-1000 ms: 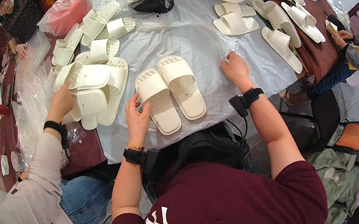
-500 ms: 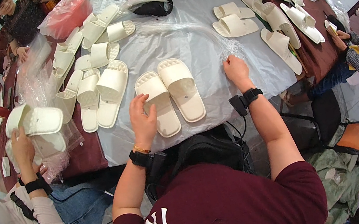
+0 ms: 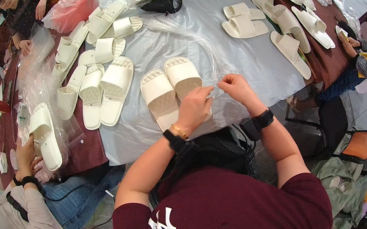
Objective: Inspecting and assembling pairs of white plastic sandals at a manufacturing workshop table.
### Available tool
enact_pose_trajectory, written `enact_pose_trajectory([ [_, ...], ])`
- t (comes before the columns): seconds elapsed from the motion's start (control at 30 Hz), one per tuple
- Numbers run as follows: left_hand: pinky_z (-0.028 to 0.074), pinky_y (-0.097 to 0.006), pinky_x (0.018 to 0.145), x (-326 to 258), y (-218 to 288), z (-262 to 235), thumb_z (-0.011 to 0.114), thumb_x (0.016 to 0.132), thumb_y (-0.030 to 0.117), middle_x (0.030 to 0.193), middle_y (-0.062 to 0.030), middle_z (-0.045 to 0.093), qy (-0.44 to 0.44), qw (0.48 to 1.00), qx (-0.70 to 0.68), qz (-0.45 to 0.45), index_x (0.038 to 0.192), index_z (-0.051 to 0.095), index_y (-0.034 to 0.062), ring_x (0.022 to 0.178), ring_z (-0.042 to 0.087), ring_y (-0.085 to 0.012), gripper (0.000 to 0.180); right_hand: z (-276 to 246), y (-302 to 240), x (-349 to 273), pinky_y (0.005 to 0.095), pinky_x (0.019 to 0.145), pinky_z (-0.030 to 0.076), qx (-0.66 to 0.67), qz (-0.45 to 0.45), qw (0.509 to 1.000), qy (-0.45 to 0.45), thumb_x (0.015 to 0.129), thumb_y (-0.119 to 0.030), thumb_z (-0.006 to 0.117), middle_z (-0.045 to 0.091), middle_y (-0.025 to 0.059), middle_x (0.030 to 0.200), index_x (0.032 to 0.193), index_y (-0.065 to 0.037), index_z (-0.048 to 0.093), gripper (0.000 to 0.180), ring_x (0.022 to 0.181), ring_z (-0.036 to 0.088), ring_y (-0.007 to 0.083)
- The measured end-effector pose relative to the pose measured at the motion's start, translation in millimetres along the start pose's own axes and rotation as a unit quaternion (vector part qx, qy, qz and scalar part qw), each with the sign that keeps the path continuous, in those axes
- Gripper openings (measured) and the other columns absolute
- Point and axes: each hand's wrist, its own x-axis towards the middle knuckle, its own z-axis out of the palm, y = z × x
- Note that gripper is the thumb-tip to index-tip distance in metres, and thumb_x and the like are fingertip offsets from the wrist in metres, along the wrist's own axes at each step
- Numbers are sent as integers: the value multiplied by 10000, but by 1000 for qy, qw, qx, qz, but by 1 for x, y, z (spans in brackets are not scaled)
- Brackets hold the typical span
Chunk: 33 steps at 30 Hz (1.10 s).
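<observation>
In front of me a pair of off-white slippers lies side by side on the grey plastic sheet: the left slipper (image 3: 157, 89) and the right slipper (image 3: 183, 74). My left hand (image 3: 194, 108) is raised over their heel ends, fingertips pinched together. Just to its right, my right hand (image 3: 238, 91) is closed in a pinch, apparently on a thin clear strand too fine to see well. The two sets of fingertips nearly meet. Beyond them, a bundle of clear plastic strands (image 3: 194, 34) trails across the sheet. Part of the slippers' soles is hidden under my left hand.
More off-white slippers (image 3: 115, 84) lie to the left, and others (image 3: 244, 26) to the right. At left, a co-worker's hand (image 3: 26, 154) holds a slipper (image 3: 44, 136) by clear bags. A red bag-covered tub (image 3: 71, 9) stands at the back. An orange-seated chair (image 3: 357, 145) is at right.
My left hand has left the left slipper and moved right to meet my right hand. My right hand has drawn back from the strand ends. The co-worker's slipper has turned upright.
</observation>
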Motion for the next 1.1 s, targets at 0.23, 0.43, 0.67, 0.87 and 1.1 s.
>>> enact_pose_trajectory([
  [0.23,479,-421,700,16,-13,31,582,820,108,832,-131,607,8,1000,25,4,937,614,48,802,592,-341,135,3,-8,-13,299,541,447,42,31,997,-54,824,-196,601,617,72,629,792,24,650,228,580,553,120],
  [0.43,477,-414,688,20,-19,33,588,821,116,803,-130,606,39,998,44,31,862,620,46,781,592,-328,87,2,-6,-8,285,525,439,33,-8,998,-50,822,-187,607,607,45,611,794,17,656,212,562,544,111],
  [0.67,475,-398,672,24,-22,30,606,801,121,755,-118,597,49,997,48,26,792,622,53,747,593,-314,70,2,-9,16,343,694,494,-67,-127,983,117,781,-208,662,645,149,919,1003,-11,646,297,793,613,243],
  [0.87,472,-394,703,20,-15,26,628,792,104,821,-119,616,19,998,30,44,803,616,39,786,591,-316,68,33,-1,60,457,780,471,-353,-143,906,185,778,-241,652,595,148,955,946,-49,635,256,906,574,331],
  [1.1,467,-361,736,-6,15,1,642,788,75,830,-91,612,-134,982,-91,96,810,601,33,800,584,-289,62,8,26,128,433,723,464,-438,-176,855,215,834,-154,526,601,79,921,916,-122,659,159,894,584,273],
])
